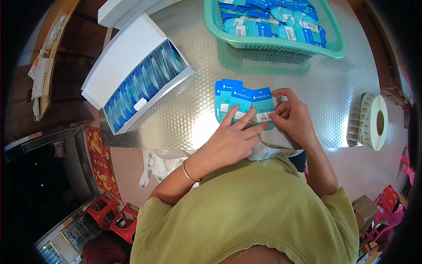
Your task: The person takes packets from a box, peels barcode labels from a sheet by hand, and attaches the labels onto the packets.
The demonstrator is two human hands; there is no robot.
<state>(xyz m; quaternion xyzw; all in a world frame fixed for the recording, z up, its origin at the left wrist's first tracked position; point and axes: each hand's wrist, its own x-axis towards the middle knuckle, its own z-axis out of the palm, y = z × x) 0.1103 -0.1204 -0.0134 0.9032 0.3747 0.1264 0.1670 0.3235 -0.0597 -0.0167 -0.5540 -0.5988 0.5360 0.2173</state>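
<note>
Several blue cards (237,94) lie overlapping in front of me on the metal table. My left hand (233,138), with a bracelet at the wrist, rests on them with its fingers spread. On the rightmost blue card (263,99) is a white barcode label (263,117). The thumb of my right hand (292,115) is at the label's right end, and its index finger reaches the card's upper right corner. My right fingers are curled at the label. Below my left hand, a strip of barcode labels (274,152) hangs at the table's front edge, partly covered.
A white box (154,103) packed with blue cards stands open at the left. A green basket (281,45) heaped with cards sits at the back. At the right edge is a label roll (374,122). Red stools (124,222) stand on the floor, lower left.
</note>
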